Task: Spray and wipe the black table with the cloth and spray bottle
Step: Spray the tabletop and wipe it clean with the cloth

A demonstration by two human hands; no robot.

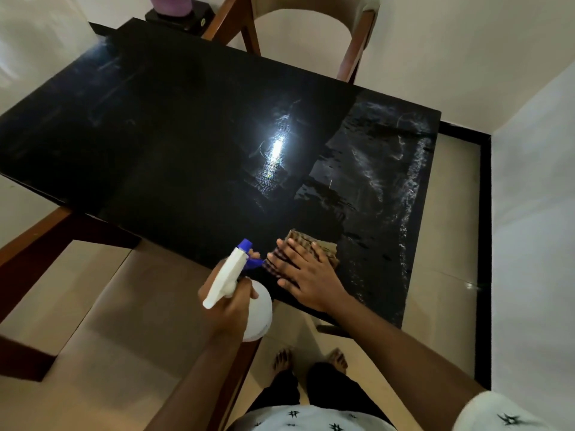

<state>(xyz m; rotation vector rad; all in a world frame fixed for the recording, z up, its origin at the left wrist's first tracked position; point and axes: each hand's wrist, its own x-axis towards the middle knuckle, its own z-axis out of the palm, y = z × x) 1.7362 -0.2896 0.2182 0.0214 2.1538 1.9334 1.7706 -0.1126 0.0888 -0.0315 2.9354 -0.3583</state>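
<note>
Head view: nearest, the left hand (228, 301) wraps its grip around the neck of the white spray bottle (245, 293), held just off the desk's near edge, its long axis tilted and its blue nozzle pointing up and away over the top. Just beside it the right hand (306, 275) lies flat, fingers spread, pressing the folded checked cloth (314, 248) onto the black desk (174, 141). Beyond, the right end glistens with wet streaks, so spraying and wiping appear begun there; the wide left and far stretch looks dry and likely remains.
</note>
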